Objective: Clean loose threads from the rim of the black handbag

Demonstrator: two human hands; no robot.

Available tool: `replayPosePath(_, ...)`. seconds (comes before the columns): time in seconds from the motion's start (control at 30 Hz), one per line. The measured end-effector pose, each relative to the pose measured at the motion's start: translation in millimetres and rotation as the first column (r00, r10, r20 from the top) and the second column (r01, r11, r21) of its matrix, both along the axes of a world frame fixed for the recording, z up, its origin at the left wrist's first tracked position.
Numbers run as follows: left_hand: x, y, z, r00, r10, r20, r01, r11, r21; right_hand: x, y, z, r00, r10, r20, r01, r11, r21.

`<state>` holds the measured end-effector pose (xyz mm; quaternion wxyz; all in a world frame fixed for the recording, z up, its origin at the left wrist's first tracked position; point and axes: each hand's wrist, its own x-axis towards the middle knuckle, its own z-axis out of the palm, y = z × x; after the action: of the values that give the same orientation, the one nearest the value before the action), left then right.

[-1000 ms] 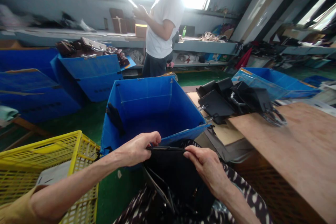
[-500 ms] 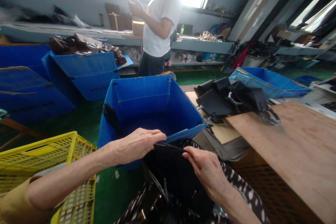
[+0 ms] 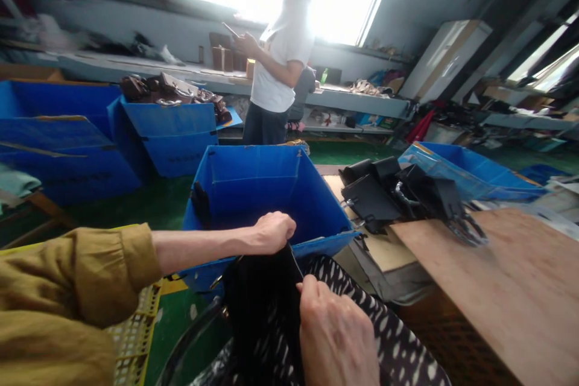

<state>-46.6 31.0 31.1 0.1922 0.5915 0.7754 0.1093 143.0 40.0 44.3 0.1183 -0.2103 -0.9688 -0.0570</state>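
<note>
A black handbag rests on my lap, over patterned black-and-white cloth. My left hand is closed on the bag's far upper edge. Lower down and nearer to me, my right hand pinches the bag's right edge. A dark curved handle hangs out to the bag's left. Just beyond my left hand stands a blue bin, with a dark thing over its left wall. The inside of the bag and my fingertips are partly hidden.
Several black handbags lie on the right, beside a wooden board. A yellow crate is at my left. Further blue bins stand behind, one heaped with brown bags. A person stands at the back bench holding a phone-like object.
The bag has turned and its handle now shows at the left. My right hand has come closer and lower, my left hand has curled tighter. The view has shifted slightly.
</note>
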Motion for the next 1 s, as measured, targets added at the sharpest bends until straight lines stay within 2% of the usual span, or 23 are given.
replayPosePath(0.1,24,-14,-14.0,0.997,0.045,0.064,-0.051,0.995,0.086,29,30,-11.4,0.999,-0.030,-0.038,0.029,0.999,-0.024)
replayPosePath(0.23,37,-27,-15.7,0.979,-0.054,0.199,-0.006,0.957,0.289,50,65,-21.0,0.986,-0.164,-0.020,0.159,0.976,-0.152)
replayPosePath(0.4,32,-18,-9.0,0.916,-0.363,0.172,0.274,0.878,0.391,42,83,-20.5,0.977,-0.203,0.071,0.215,0.924,-0.315)
replayPosePath(0.47,28,-13,-11.3,0.900,-0.401,0.171,0.306,0.861,0.406,38,87,-22.3,0.976,-0.203,0.084,0.220,0.914,-0.340)
replayPosePath(0.7,14,-3,-28.8,0.914,-0.330,0.236,0.219,0.891,0.397,31,91,-30.0,0.983,-0.176,0.056,0.185,0.926,-0.330)
replayPosePath(0.87,14,-1,-32.0,0.930,-0.260,0.258,0.147,0.911,0.385,27,89,-27.3,0.980,-0.188,0.061,0.198,0.932,-0.305)
replayPosePath(1.0,11,0,-31.9,0.939,-0.256,0.229,0.157,0.912,0.379,25,91,-28.0,0.981,-0.188,0.043,0.192,0.928,-0.318)
